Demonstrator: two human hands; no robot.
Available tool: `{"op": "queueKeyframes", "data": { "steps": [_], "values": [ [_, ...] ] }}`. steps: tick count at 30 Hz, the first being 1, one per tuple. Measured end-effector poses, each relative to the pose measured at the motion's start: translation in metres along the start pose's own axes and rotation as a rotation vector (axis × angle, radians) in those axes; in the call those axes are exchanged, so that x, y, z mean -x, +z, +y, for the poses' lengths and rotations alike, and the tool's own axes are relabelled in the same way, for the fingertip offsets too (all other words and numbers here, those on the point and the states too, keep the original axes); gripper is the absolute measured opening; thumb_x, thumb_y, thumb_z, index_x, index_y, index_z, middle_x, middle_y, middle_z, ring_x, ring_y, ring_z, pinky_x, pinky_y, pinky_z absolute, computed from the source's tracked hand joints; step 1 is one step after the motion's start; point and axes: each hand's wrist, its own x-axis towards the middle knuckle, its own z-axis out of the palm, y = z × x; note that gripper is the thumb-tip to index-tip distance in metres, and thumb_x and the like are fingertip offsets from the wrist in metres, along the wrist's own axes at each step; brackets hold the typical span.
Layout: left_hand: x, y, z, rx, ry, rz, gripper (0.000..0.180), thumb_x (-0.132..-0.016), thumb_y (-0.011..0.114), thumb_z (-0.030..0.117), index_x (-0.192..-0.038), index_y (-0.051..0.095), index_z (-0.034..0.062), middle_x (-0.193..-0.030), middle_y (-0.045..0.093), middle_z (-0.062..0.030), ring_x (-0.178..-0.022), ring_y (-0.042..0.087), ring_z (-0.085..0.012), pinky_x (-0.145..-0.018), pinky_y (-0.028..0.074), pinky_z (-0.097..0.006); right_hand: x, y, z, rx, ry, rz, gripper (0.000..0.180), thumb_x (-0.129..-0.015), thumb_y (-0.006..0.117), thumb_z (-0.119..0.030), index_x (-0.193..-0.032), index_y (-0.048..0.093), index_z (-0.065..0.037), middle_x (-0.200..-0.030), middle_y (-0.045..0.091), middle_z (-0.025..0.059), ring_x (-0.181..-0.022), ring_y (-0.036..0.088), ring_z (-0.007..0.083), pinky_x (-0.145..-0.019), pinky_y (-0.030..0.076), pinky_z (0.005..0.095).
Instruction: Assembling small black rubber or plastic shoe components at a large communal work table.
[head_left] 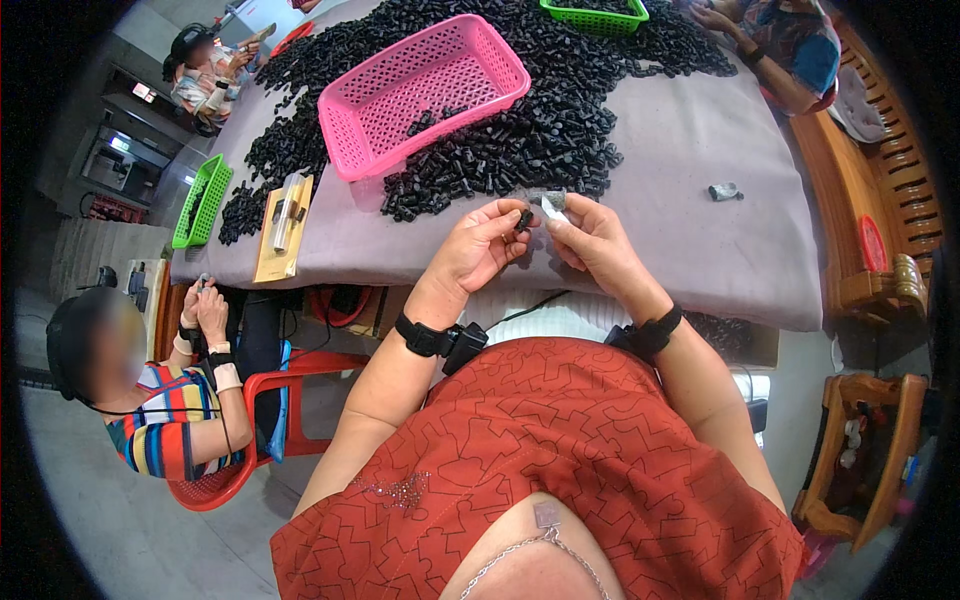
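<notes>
Left hand (pixel 483 243) has a pinch grip on a small black part (pixel 524 218), right hand (pixel 592 243) pinches a little white piece (pixel 553 208), both held just above the near edge of the bench (pixel 700 240). Right behind them: a heap of black parts (pixel 520 150) around a pink basket (pixel 420 92).

black part (pixel 524 218) in left hand (pixel 481 247) | too small to identify
</notes>
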Motion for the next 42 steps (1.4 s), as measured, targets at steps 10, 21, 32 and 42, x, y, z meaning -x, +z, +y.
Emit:
{"op": "queueKeyframes", "data": {
  "steps": [10, 21, 32, 42],
  "values": [
    [0.001, 0.002, 0.0, -0.03, 0.005, -0.027, 0.021, -0.093, 0.055, 0.008, -0.113, 0.059, 0.0016, -0.094, 0.065, -0.0074, -0.081, 0.064, -0.0152, -0.075, 0.056, -0.029, 0.0, 0.002, -0.002, -0.003, 0.021, 0.006, 0.027, -0.093, 0.057, -0.012, -0.117, 0.054, 0.0, -0.078, 0.054, -0.0042, -0.056, 0.041, 0.0009, -0.046, 0.03, 0.0167],
    [0.004, 0.008, 0.001, -0.121, 0.007, -0.036, 0.024, -0.092, 0.058, 0.008, -0.115, 0.059, 0.0022, -0.093, 0.064, -0.0055, -0.083, 0.063, -0.0129, -0.077, 0.054, -0.027, 0.001, 0.002, -0.004, 0.026, 0.014, 0.003, 0.025, -0.093, 0.058, -0.014, -0.113, 0.056, 0.001, -0.074, 0.051, -0.0047, -0.055, 0.039, 0.0014, -0.045, 0.029, 0.0179],
    [0.0, -0.003, 0.001, 0.022, 0.014, -0.069, 0.015, -0.092, 0.061, 0.012, -0.106, 0.061, 0.0056, -0.092, 0.065, -0.0059, -0.075, 0.062, -0.0115, -0.065, 0.054, -0.023, -0.001, 0.0, 0.001, 0.022, 0.014, -0.005, 0.024, -0.094, 0.057, -0.015, -0.113, 0.055, -0.001, -0.071, 0.05, -0.0047, -0.054, 0.04, 0.0015, -0.045, 0.03, 0.0179],
    [-0.002, -0.005, 0.0, 0.062, 0.021, 0.016, 0.02, -0.093, 0.057, 0.008, -0.112, 0.059, 0.0028, -0.093, 0.066, -0.0079, -0.081, 0.067, -0.0156, -0.072, 0.059, -0.028, 0.0, 0.002, 0.001, 0.055, 0.004, -0.037, 0.037, -0.091, 0.059, -0.011, -0.125, 0.05, -0.002, -0.071, 0.051, -0.0047, -0.055, 0.041, 0.0018, -0.046, 0.032, 0.0177]
  ]
}}
